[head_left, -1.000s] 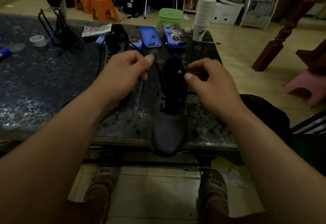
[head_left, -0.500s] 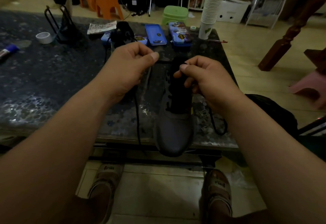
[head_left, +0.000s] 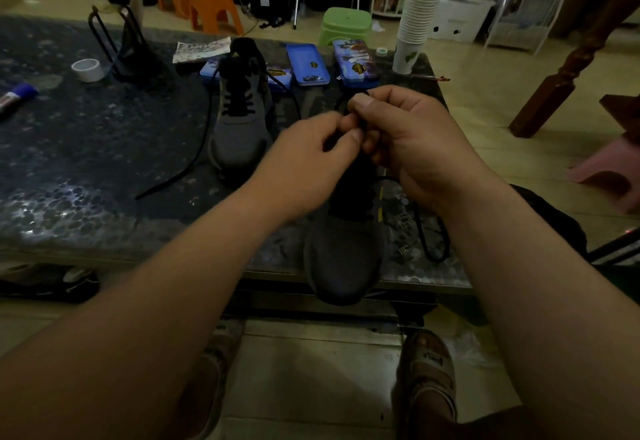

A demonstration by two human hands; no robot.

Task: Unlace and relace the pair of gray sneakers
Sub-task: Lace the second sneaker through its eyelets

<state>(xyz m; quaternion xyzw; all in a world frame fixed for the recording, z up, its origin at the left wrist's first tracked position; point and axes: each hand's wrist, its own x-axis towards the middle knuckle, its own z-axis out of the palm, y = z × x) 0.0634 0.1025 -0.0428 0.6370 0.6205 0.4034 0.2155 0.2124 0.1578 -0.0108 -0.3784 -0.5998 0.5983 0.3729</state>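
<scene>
Down at the front edge of the dark speckled table (head_left: 86, 169), lower middle of the frame, sits the near gray sneaker (head_left: 343, 256), with its toe poking a bit past the edge toward the person. Both hands are bunched together right above its tongue. The right hand (head_left: 412, 145) has thumb and forefinger pinched on a small loop of the black lace (head_left: 434, 260). The left hand (head_left: 304, 162) is curled up tight against it, fingertips touching the right hand's, and as far as I can make out it's pinching the same lace. It's dim and a bit blurry there, though. The rest of that lace drops down the right side of the shoe and lies in a loose loop on the tabletop.

The second gray sneaker (head_left: 240, 124) is further back, upper middle-left, toe pointing this way too. It's laced partway, and its loose lace end (head_left: 173, 176) trails off to the lower left across the table.

Other stuff back there: two blue tins (head_left: 307, 64) just behind the shoes, a tall stack of paper cups (head_left: 414, 20) at the table's far right corner and a tape roll (head_left: 88, 70) toward the upper left. Sandalled feet (head_left: 427, 374) show under the table.
</scene>
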